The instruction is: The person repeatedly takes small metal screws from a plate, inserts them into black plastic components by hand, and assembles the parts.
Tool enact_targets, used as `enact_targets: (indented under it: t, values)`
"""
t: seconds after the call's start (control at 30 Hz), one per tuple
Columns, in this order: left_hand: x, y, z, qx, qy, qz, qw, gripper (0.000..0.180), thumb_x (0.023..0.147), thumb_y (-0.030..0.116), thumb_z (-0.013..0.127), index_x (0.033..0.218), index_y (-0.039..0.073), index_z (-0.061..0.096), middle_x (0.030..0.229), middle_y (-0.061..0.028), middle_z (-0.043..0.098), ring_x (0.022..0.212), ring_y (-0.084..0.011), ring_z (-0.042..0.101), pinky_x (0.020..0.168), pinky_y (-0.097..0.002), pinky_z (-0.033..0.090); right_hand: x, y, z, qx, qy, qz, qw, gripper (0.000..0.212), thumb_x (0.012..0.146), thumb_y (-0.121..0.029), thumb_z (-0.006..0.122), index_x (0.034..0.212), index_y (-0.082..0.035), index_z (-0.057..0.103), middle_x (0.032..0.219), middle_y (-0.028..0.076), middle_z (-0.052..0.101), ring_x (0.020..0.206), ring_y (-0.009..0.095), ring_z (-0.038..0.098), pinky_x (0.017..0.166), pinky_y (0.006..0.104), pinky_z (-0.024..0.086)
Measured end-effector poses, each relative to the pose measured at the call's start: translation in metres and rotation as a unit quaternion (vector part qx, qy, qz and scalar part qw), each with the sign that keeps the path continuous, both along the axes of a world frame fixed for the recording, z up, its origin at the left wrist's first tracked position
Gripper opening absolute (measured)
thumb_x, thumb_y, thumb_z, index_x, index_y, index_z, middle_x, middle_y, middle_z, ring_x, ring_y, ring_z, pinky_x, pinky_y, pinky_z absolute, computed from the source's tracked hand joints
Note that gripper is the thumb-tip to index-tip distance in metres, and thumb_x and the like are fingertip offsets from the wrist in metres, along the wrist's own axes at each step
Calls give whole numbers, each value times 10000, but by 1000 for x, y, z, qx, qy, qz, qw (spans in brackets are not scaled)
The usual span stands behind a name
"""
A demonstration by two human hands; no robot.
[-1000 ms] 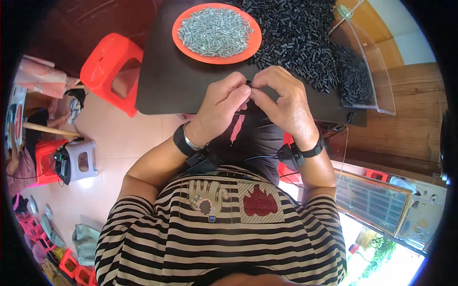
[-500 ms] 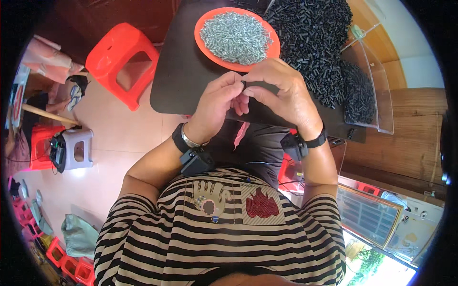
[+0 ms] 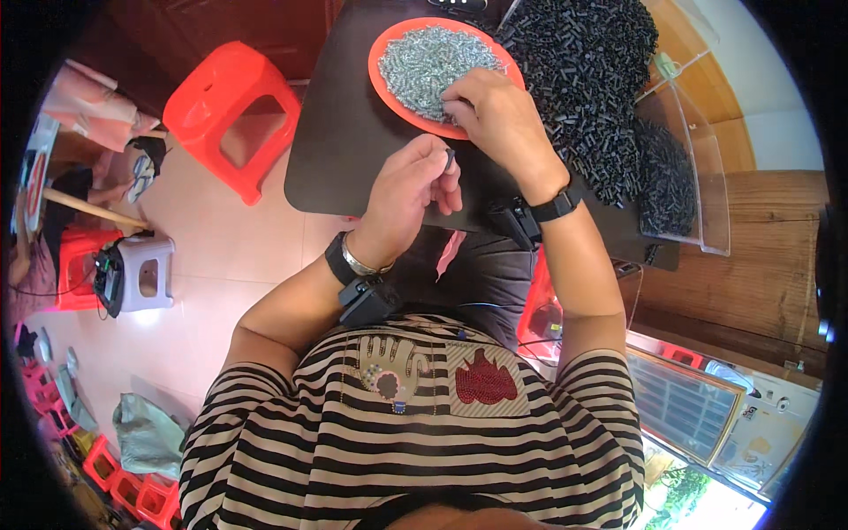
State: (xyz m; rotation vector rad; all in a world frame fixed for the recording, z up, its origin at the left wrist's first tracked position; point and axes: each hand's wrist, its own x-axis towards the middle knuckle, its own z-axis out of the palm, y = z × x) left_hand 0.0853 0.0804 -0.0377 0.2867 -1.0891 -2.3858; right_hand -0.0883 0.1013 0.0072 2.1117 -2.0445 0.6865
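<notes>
My left hand (image 3: pixel 402 190) is above the near edge of the dark table (image 3: pixel 329 132), thumb and fingers pinched on a small black plastic piece (image 3: pixel 450 160). At the red plate (image 3: pixel 382 86), my right hand (image 3: pixel 499 110) has its fingers bent, with the tips down at the heap of small silvery metal parts (image 3: pixel 428 66). Those fingertips look pinched together, but whatever is between them is too small to make out. To the right of the plate lies a large heap of small black plastic pieces (image 3: pixel 583 79).
A clear plastic bin (image 3: pixel 707 190) on its side at the table's right holds more black pieces. A red stool (image 3: pixel 199 97) stands left of the table, and a grey stool (image 3: pixel 150 274) farther left. A wooden cabinet (image 3: pixel 742 256) is at the right. Another person's hand (image 3: pixel 108 193) shows at the far left.
My right hand has left the black piece and moved up and away to the silvery parts on the plate. My left hand keeps the black piece in nearly the same place.
</notes>
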Motion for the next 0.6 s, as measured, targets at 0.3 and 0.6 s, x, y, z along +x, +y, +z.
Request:
enact_targets:
  t: [0.3,0.6]
  values:
    - [0,0,-1,-5,-4,-7,1000,233,958,295,432,890,79,486,767,-24,502,663,-142,533,600,-254,389,-8,2,0,-46,-84,-41,995,163,830,-205,608,814,-43,624,763,129,626,733,333,614,653,407,486]
    - [-1,2,1,-17,-16,-1,1000,215,952,269,446,866,78,494,753,-18,514,642,-133,538,584,-245,399,-17,8,4,-18,-204,-85,975,306,872,-303,588,816,-5,627,659,168,599,650,332,615,601,403,470]
